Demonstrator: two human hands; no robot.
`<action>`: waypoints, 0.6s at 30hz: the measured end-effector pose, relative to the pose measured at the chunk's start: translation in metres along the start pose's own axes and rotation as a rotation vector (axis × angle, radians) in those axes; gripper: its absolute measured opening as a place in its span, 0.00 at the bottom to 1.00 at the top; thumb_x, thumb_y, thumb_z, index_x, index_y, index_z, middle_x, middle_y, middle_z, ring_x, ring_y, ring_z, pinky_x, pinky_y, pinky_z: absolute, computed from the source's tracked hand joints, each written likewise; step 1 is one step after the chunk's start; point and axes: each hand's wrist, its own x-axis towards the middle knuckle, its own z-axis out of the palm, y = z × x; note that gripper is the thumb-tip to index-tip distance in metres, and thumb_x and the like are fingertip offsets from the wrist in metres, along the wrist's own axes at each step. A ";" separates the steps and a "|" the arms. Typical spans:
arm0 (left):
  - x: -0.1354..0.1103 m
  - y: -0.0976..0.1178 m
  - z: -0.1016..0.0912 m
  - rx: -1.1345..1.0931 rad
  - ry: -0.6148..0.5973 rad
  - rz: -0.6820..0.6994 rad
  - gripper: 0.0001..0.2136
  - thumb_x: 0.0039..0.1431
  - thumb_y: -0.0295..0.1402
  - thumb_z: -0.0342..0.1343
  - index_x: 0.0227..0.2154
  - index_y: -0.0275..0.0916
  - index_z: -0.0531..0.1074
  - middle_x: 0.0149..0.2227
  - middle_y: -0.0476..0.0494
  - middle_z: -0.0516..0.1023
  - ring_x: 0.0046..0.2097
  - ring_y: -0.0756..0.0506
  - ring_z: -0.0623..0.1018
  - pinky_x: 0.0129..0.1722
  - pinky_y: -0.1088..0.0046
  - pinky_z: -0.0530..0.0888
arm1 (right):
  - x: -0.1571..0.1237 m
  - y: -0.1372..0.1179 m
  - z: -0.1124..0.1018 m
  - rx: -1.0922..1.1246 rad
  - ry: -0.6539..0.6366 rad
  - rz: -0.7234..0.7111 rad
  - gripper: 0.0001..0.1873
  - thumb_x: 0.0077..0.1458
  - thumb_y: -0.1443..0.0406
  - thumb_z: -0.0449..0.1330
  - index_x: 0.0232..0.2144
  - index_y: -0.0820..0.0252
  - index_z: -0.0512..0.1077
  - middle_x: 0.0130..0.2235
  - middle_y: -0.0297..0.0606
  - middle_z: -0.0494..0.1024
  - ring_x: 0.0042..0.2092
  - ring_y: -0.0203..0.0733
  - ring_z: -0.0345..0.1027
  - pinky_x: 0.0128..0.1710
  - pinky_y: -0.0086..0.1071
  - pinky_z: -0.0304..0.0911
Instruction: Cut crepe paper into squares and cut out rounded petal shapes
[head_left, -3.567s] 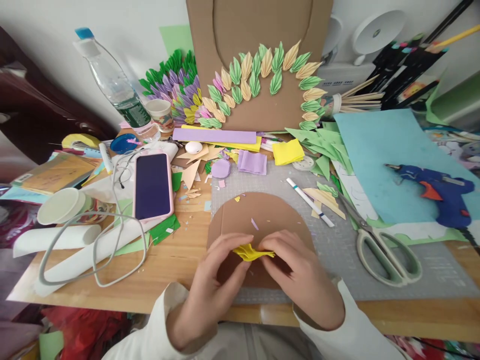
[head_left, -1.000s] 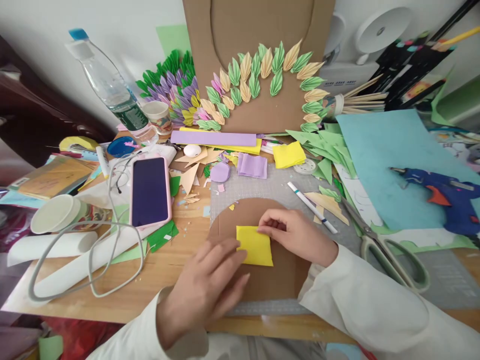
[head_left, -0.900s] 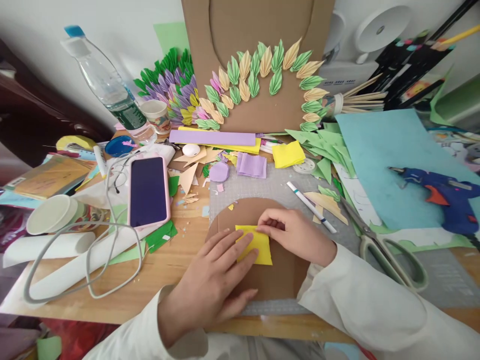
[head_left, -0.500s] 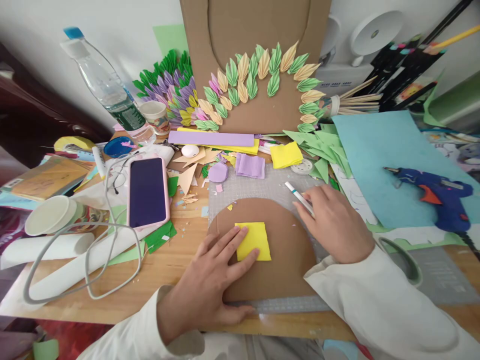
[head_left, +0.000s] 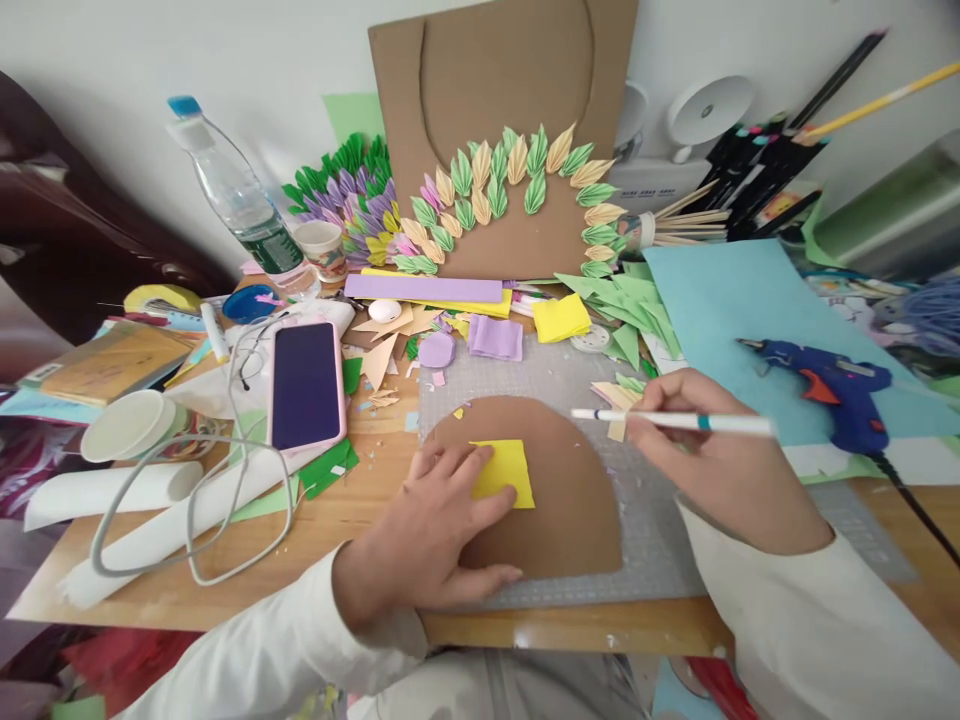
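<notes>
My left hand [head_left: 442, 520] lies flat with fingers apart, pressing the left side of a small yellow paper square [head_left: 516, 465]. That square rests on a rounded brown cardboard piece [head_left: 574, 525], which lies on a grey cutting mat [head_left: 660, 560]. In my right hand [head_left: 712, 460] is a slim white pen [head_left: 735, 425] with a teal band, pinched between thumb and fingers. The pen is held roughly level above the right edge of the cardboard, its narrow end pointing left. Pleated paper leaves [head_left: 619, 393] lie beside my right fingers.
A blue glue gun [head_left: 832, 385] lies on light blue paper [head_left: 697, 290] at right. On the left are a phone [head_left: 305, 385], a looped cable [head_left: 199, 440] and a water bottle [head_left: 247, 200]. Cardboard with pleated leaves [head_left: 502, 240] stands against the wall.
My right hand has picked the white pen up off the mat and moved right and nearer. Its leaves are now uncovered. My left hand still presses the yellow square.
</notes>
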 end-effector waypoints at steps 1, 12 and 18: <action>0.001 0.000 -0.001 0.006 0.012 0.004 0.25 0.59 0.53 0.48 0.50 0.40 0.70 0.53 0.27 0.69 0.52 0.28 0.70 0.49 0.45 0.62 | -0.005 -0.003 -0.002 0.136 -0.084 0.003 0.09 0.52 0.63 0.59 0.27 0.53 0.60 0.24 0.29 0.71 0.25 0.39 0.66 0.26 0.31 0.60; -0.001 0.015 -0.022 0.079 0.316 0.091 0.18 0.67 0.45 0.46 0.44 0.34 0.68 0.41 0.39 0.78 0.41 0.41 0.75 0.45 0.61 0.62 | -0.045 -0.019 0.005 0.595 -0.621 -0.056 0.09 0.59 0.68 0.54 0.29 0.53 0.56 0.30 0.30 0.64 0.27 0.35 0.60 0.26 0.29 0.59; -0.011 0.039 -0.020 0.095 0.396 0.279 0.21 0.72 0.35 0.39 0.22 0.37 0.63 0.21 0.50 0.68 0.25 0.49 0.64 0.31 0.69 0.58 | -0.071 -0.049 0.018 0.343 -0.652 -0.188 0.09 0.58 0.63 0.53 0.29 0.53 0.55 0.26 0.27 0.63 0.25 0.35 0.54 0.23 0.28 0.52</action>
